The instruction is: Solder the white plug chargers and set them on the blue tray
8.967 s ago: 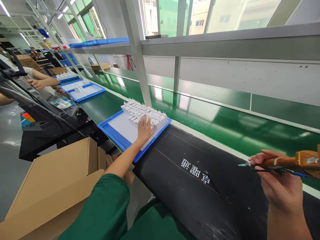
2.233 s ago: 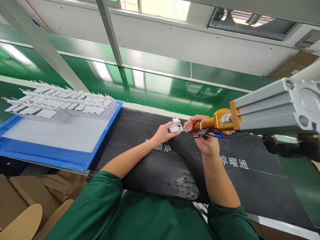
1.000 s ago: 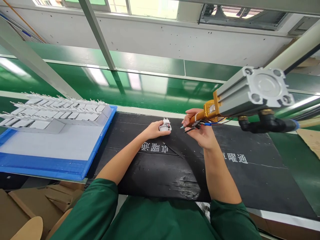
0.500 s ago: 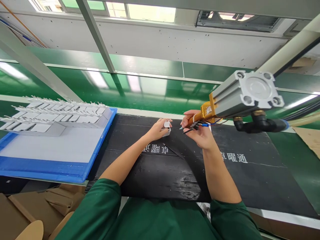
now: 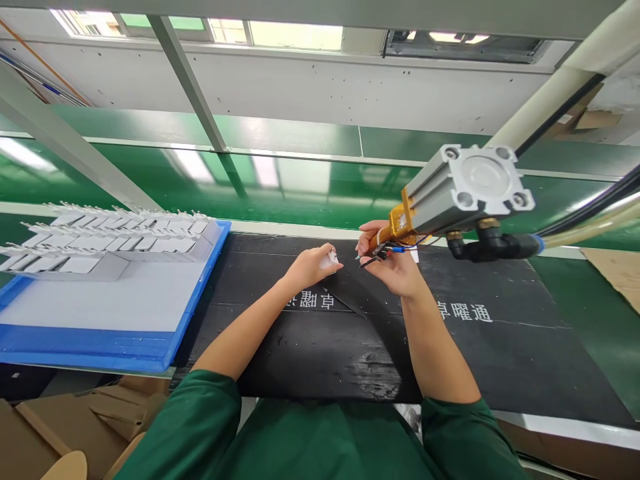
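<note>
My left hand (image 5: 311, 268) is closed around a small white plastic case (image 5: 331, 258), which its fingers mostly cover. To its right, my right hand (image 5: 393, 261) grips the orange handle of an air-powered hand tool (image 5: 463, 183) with a square silver cylinder. Thin wires and a black part hang below the tool's handle. The tip of the tool points left toward the white case, and a gap separates them. Both hands are above the black mat (image 5: 320, 353).
On the left, a blue tray (image 5: 150, 347) bears rows of white plastic parts (image 5: 135, 233) with wire-like ends. Hoses (image 5: 575, 230) run from the tool to the right. A metal post (image 5: 187, 83) rises behind the bench. Cardboard (image 5: 613, 270) lies at the right.
The white case has been turned in my left hand, whose fingers now cover more of it. My right hand with the air tool has shifted slightly left in view.
</note>
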Action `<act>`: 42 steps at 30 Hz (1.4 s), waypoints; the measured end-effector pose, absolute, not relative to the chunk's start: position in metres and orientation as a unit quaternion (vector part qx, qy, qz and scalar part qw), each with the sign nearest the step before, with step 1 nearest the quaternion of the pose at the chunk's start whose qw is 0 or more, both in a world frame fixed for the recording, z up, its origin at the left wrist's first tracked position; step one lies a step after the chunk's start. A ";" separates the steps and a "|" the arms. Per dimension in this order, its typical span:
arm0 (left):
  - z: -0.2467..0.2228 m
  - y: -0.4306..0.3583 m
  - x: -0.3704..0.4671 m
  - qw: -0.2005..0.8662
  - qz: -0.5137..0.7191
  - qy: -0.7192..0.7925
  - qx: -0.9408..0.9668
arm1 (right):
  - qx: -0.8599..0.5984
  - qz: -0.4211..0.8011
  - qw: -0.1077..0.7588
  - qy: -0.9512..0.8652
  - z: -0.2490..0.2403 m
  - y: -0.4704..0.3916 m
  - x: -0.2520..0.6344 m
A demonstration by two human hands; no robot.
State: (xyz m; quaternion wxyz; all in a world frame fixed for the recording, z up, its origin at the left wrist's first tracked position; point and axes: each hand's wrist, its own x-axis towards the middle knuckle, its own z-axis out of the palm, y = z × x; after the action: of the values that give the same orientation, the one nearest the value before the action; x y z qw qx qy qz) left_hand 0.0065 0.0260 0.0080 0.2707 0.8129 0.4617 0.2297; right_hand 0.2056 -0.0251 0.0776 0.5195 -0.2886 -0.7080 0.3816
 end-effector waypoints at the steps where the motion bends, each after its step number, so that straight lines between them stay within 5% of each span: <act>1: 0.006 0.025 0.008 0.275 0.237 0.468 0.806 | -0.287 0.384 0.520 -0.707 0.077 -0.025 0.206; 6: -0.002 0.022 0.010 0.283 0.252 0.473 0.795 | -0.296 0.387 0.516 -0.704 0.078 -0.026 0.205; 17: 0.009 0.011 0.018 0.109 0.052 0.530 0.839 | -0.316 0.377 0.509 -0.706 0.080 -0.027 0.204; 25: 0.025 0.053 -0.034 0.065 0.086 0.664 0.740 | -0.345 0.381 0.462 -0.723 0.089 -0.027 0.219; 33: 0.018 0.079 -0.106 0.045 0.059 0.696 0.714 | -0.512 0.224 0.366 -0.744 0.110 -0.041 0.260; 42: 0.031 0.070 -0.073 -0.040 0.329 0.566 0.755 | -0.631 0.166 0.252 -0.714 0.122 -0.057 0.291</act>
State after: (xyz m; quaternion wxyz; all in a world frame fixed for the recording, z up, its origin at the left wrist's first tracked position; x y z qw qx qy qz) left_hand -0.0735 0.0697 0.0307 -0.0399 0.7551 0.5656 0.3292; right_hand 0.2915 -0.0571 0.1221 0.2524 -0.6314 -0.7141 0.1661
